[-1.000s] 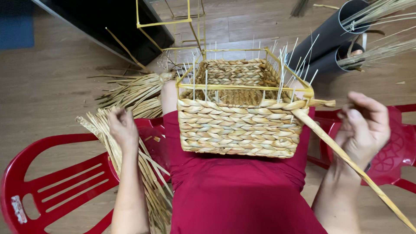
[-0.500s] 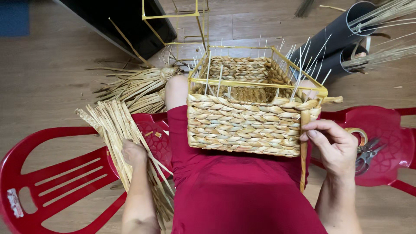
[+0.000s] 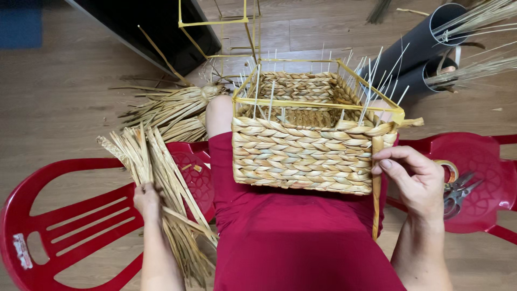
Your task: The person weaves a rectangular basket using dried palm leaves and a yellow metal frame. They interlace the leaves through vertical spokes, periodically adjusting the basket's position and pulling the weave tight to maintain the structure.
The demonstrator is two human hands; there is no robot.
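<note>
A half-woven straw basket on a yellow wire frame rests on my lap, over red cloth. My right hand pinches a flat straw strand that hangs down the basket's right front corner. My left hand reaches into a bundle of dried straw strips lying on a red plastic chair at my left. Thin white stakes stick up from the basket's rim.
Scissors and a tape roll lie on a red stool at my right. Another straw bundle lies on the wooden floor. Dark tubes holding reeds stand at the back right; an empty yellow frame stands behind.
My right hand has brought the long strand in from the far right to the basket's right corner, where it now hangs down. My left hand has slid lower along the straw bundle.
</note>
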